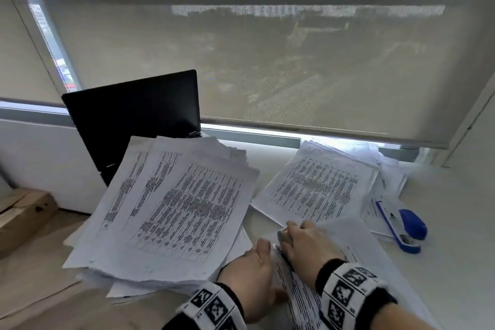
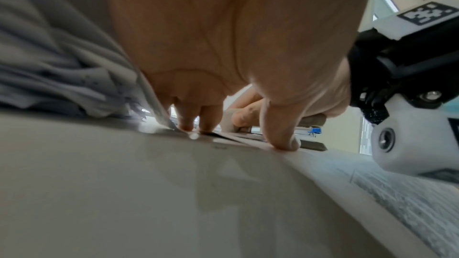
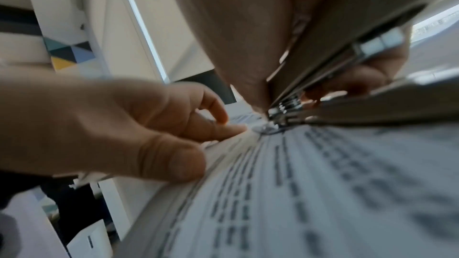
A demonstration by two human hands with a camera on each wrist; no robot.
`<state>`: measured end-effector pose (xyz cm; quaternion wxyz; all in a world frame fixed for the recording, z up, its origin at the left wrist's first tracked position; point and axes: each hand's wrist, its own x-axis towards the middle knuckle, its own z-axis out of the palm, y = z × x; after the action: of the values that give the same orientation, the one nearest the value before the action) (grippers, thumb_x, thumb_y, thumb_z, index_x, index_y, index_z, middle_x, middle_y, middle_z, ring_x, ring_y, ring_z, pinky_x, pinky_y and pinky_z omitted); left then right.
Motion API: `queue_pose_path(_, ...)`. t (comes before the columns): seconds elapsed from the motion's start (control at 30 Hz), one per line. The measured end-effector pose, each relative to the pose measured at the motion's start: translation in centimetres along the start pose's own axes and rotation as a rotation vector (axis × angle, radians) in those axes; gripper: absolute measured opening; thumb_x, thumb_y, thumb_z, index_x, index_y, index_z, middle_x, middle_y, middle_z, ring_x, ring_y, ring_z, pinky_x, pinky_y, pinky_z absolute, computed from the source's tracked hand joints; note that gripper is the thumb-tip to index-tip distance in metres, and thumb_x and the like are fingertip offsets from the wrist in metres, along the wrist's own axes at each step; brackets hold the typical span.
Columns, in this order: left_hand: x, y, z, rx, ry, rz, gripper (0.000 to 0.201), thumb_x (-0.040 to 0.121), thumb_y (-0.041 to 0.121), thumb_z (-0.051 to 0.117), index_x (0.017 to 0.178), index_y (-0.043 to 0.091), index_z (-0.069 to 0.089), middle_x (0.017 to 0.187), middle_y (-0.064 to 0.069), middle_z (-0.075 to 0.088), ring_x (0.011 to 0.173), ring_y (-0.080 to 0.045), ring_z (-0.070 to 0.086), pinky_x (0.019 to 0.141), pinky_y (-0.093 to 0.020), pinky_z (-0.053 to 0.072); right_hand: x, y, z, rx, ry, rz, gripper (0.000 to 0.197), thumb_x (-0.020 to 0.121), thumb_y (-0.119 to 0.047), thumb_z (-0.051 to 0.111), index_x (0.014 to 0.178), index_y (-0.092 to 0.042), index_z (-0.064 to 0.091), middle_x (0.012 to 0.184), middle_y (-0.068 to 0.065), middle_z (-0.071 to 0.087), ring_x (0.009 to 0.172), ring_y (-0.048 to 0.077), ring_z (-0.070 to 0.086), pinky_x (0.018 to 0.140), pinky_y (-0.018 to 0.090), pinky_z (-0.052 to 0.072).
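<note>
A set of printed sheets [image 1: 302, 295] lies on the white desk in front of me. My right hand [image 1: 302, 238] grips a grey stapler [image 1: 281, 237] and holds it over the sheets' far left corner. In the right wrist view the stapler [image 3: 347, 46] has that corner of the sheets [image 3: 323, 183] between its two halves. My left hand [image 1: 257, 262] lies just left of it, thumb and fingertips pressing down on the sheets' left edge. In the left wrist view the left hand [image 2: 223, 46] has its fingertips down on the paper, with the stapler [image 2: 313, 120] right behind them.
A tall, untidy stack of printed pages [image 1: 174, 209] stands to the left, partly over a black laptop [image 1: 134, 112]. Another spread of pages [image 1: 316, 187] lies at the back right, with a blue stapler [image 1: 407, 225] beside it. A cardboard box [image 1: 24, 214] sits on the floor at left.
</note>
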<state>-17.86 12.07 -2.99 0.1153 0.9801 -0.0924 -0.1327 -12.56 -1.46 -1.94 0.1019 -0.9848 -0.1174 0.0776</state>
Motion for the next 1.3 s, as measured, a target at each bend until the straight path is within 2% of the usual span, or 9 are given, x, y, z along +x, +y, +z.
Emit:
queue_pose_path(0.13,-0.2,0.4,-0.5,0.026,0.017,0.001,0.069,0.090,0.041,0.059,0.138,0.005,0.024,0.132,-0.016,0.050,0.114,-0.033,0.057,0.085,-0.038,0.044,1.2,-1.8,-0.4,0.106,0.030,0.068,0.036,0.099,-0.033,0.040,0.131,-0.015,0.043,0.129,0.009,0.042,0.113,0.027,0.051,0.096,0.034,0.041)
queue_pose_path(0.3,0.0,0.8,-1.5,0.079,-0.021,0.000,0.061,0.084,0.046,0.068,0.125,0.012,0.040,0.132,-0.012,0.049,0.121,-0.032,0.050,0.096,-0.040,0.043,1.9,-0.3,-1.3,0.347,0.156,0.185,0.038,0.097,-0.034,0.048,0.129,-0.014,0.049,0.125,0.010,0.045,0.111,0.026,0.053,0.102,0.036,0.042)
queue_pose_path(0.4,0.5,1.4,-2.7,0.259,0.000,0.092,0.061,0.076,0.059,0.071,0.114,0.015,0.054,0.116,-0.009,0.062,0.108,-0.031,0.059,0.089,-0.038,0.048,0.4,2.4,-1.7,0.337,0.161,0.185,0.043,0.095,-0.034,0.052,0.135,-0.018,0.047,0.124,0.007,0.047,0.113,0.022,0.052,0.104,0.035,0.040)
queue_pose_path(0.5,1.1,2.3,-3.2,0.376,-0.010,0.149,0.069,0.068,0.069,0.071,0.115,0.019,0.062,0.107,-0.008,0.067,0.100,-0.028,0.064,0.086,-0.036,0.049,-1.1,4.7,-2.1,0.266,0.123,0.152,0.043,0.095,-0.032,0.053,0.135,-0.018,0.047,0.123,0.005,0.049,0.111,0.018,0.051,0.102,0.028,0.038)
queue_pose_path(0.63,2.0,3.1,-2.4,0.397,-0.034,0.151,0.052,0.075,0.062,0.070,0.102,0.017,0.067,0.101,-0.005,0.066,0.096,-0.025,0.064,0.076,-0.032,0.047,-1.6,5.5,-1.9,0.136,0.058,0.101,0.033,0.094,-0.035,0.052,0.124,-0.019,0.053,0.123,0.003,0.051,0.109,0.017,0.052,0.098,0.025,0.040)
queue_pose_path(0.77,2.6,2.9,-1.8,0.404,-0.037,0.156,0.054,0.071,0.063,0.071,0.096,0.016,0.069,0.097,-0.003,0.065,0.091,-0.025,0.064,0.068,-0.029,0.041,-0.6,4.9,-1.3,0.084,0.054,0.084,0.033,0.094,-0.039,0.050,0.119,-0.018,0.054,0.118,0.004,0.048,0.106,0.019,0.054,0.099,0.029,0.042)
queue_pose_path(1.1,2.5,3.4,-2.5,0.422,-0.069,0.196,0.012,0.084,0.029,0.065,0.079,0.019,0.063,0.091,-0.008,0.066,0.080,-0.028,0.063,0.062,-0.031,0.038,3.7,3.1,-2.0,0.273,0.136,0.238,0.030,0.093,-0.033,0.055,0.114,-0.013,0.058,0.121,0.013,0.049,0.108,0.027,0.056,0.098,0.031,0.041)
queue_pose_path(1.17,2.6,3.3,-2.6,0.403,-0.074,0.197,0.017,0.083,0.034,0.068,0.079,0.018,0.063,0.089,-0.008,0.065,0.081,-0.028,0.063,0.062,-0.031,0.039,3.4,3.5,-2.2,0.273,0.165,0.203,0.031,0.092,-0.034,0.057,0.116,-0.014,0.059,0.117,0.011,0.054,0.108,0.025,0.055,0.097,0.028,0.039)
queue_pose_path(1.3,2.8,3.6,-3.3,0.396,-0.103,0.203,0.051,0.074,0.054,0.076,0.061,0.019,0.042,0.069,-0.004,0.051,0.074,-0.028,0.057,0.065,-0.031,0.041,1.5,5.0,-2.5,0.235,0.132,0.097,0.037,0.088,-0.035,0.062,0.122,-0.022,0.059,0.110,0.003,0.053,0.104,0.020,0.055,0.096,0.027,0.041)
